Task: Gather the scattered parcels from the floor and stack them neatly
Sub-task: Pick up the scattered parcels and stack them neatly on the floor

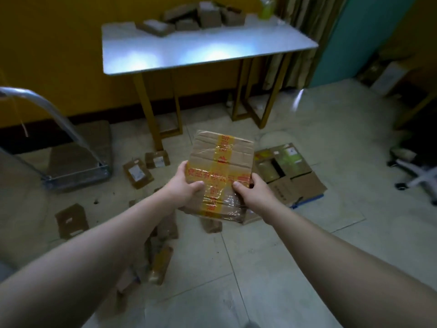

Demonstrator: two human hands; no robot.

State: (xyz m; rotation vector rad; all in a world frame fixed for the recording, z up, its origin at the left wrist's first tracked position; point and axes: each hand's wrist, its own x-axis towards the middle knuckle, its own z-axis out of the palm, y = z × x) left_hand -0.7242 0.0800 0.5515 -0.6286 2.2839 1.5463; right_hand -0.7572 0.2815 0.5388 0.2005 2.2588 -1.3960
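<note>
I hold a brown cardboard parcel (221,159) crossed with yellow tape and red print in front of me, above the floor. My left hand (186,183) grips its near left edge, thumb on top. My right hand (250,190) grips the near right edge, thumb on top. Several small brown parcels lie scattered on the tiled floor: two near the table leg (138,172) (158,159), one at the left (72,220), and more under my left forearm (160,263). A heap of parcels (201,18) sits at the back of the white table (212,50).
An open carton (286,171) with goods inside stands on the floor to the right of the held parcel. A platform trolley (78,159) with a metal handle stands at the left by the yellow wall. An office chair base (416,176) is at the right.
</note>
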